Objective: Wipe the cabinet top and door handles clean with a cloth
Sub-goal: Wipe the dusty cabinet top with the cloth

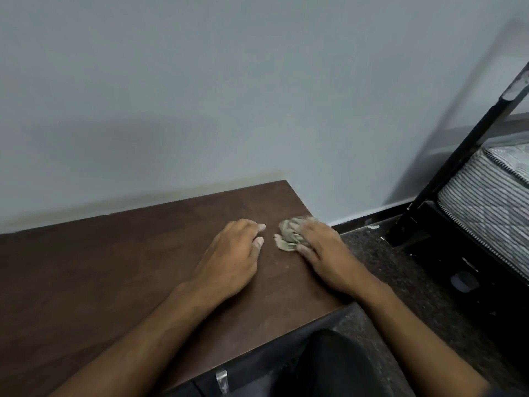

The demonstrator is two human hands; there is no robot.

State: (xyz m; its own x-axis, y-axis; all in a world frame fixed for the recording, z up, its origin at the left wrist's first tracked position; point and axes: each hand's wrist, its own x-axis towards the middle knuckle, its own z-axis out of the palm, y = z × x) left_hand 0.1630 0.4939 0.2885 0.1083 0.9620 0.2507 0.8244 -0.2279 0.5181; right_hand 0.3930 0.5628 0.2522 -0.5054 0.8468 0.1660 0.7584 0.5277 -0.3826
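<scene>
The dark brown wooden cabinet top (128,267) runs from the left edge to a right corner near the wall. A crumpled beige cloth (289,234) lies on it close to that right edge. My right hand (323,253) lies over the cloth, its fingers curled round it and pressing it onto the wood. My left hand (232,256) rests on the cabinet top just left of the cloth, with loosely bent fingers and nothing in it. A silver door handle (221,379) shows on the dark cabinet front at the bottom.
A plain grey wall (229,96) stands directly behind the cabinet. To the right is dark speckled floor (400,276), then a black metal bed frame (458,156) with a striped mattress (492,202). My dark-clad knee (332,365) is below the cabinet's front edge.
</scene>
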